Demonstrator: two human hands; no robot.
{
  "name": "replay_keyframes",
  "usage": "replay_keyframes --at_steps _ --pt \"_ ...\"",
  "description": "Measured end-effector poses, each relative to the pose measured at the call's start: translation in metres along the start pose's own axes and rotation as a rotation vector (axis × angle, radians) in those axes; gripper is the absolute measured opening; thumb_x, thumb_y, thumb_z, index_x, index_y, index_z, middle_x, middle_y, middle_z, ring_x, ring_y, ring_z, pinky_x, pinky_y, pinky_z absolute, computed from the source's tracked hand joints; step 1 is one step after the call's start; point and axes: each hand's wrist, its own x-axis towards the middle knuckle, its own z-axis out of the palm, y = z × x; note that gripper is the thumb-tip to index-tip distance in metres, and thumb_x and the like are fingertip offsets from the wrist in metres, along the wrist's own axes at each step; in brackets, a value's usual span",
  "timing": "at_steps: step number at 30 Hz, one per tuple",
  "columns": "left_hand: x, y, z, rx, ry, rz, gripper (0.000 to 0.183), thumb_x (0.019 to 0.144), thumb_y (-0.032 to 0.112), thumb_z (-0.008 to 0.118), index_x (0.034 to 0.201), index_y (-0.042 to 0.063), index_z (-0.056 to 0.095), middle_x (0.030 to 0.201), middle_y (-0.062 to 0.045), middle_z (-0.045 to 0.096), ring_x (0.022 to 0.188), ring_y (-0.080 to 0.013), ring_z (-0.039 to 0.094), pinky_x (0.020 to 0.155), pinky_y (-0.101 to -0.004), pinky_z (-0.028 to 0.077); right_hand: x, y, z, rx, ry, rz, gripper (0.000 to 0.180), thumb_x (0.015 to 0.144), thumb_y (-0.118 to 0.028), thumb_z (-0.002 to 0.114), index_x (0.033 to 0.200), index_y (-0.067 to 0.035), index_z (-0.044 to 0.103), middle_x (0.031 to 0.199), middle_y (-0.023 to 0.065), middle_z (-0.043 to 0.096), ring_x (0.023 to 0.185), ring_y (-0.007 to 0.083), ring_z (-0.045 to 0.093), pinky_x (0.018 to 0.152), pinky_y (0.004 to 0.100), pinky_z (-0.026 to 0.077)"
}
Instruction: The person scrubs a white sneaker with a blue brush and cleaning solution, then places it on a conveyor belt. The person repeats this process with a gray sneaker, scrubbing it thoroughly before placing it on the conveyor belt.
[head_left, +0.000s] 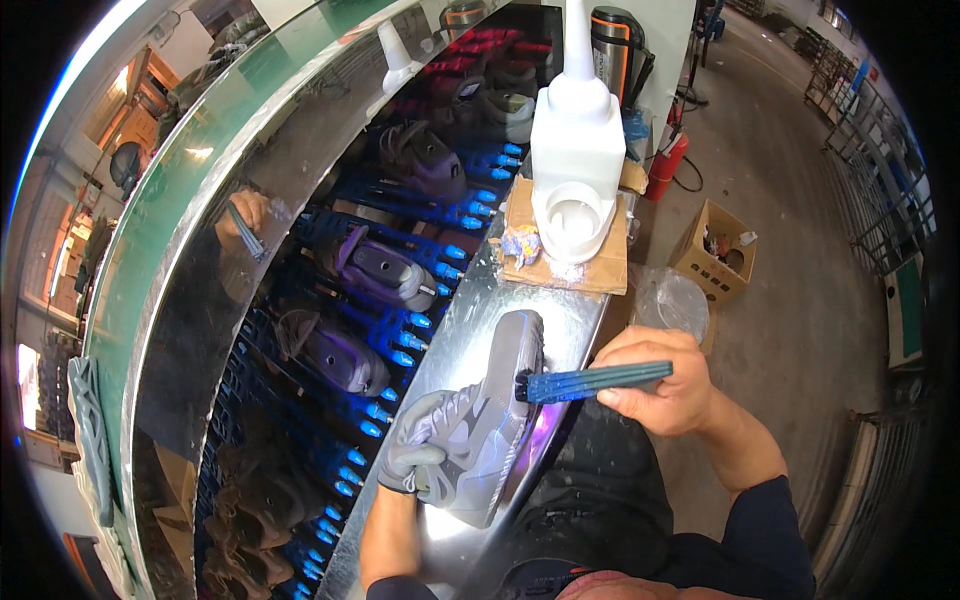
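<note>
In my gloved left hand (421, 442) is a grey lasted shoe upper (487, 435) with laces, tilted over the metal ledge (480, 300). My fingers wrap around its ankle and lace area. My bare right hand (667, 379) grips a brush (592, 382) with a stacked dark green and blue handle. Its black bristles meet the lower edge of the shoe near the forefoot. Beyond the toe stands a white plastic bottle (576, 142) with a long spout and an open cup (576, 217) at its front. Under it lies a stained cardboard sheet (600, 276).
Left of the ledge, a conveyor with blue-tipped rods (409, 341) carries several lasted shoes (382, 266). A green belt (112, 307) runs above a dark reflective panel. On the right are a cardboard box (709, 259), a fire extinguisher (666, 165) and metal racks (877, 165). Behind the bottle stands a steel flask (611, 52).
</note>
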Motion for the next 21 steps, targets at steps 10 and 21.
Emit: replay_keyframes --at_steps 10,21 --pt "-0.001 -0.005 -0.011 0.045 0.022 0.016 0.097 0.061 0.006 0.084 0.152 -0.007 0.050 0.147 -0.020 0.064 0.134 -0.0328 0.064 0.119 -0.0461 0.047 -0.013 -0.010 0.014 0.095 -0.030 0.027 0.027 0.084 -0.001 0.084 0.109 0.003 0.075 0.099 0.0166 0.077 0.080 0.0263 0.076 0.070 0.0347 0.060" --pt "0.010 0.006 0.019 0.027 0.058 0.060 0.085 0.076 0.021 0.085 0.150 -0.006 0.053 0.145 -0.016 0.065 0.131 -0.0270 0.065 0.117 -0.0404 0.048 -0.012 0.000 0.027 -0.176 0.186 -0.069 0.019 0.084 0.003 0.079 0.103 0.002 0.075 0.091 0.0142 0.074 0.073 0.0255 0.074 0.064 0.0344 0.057"
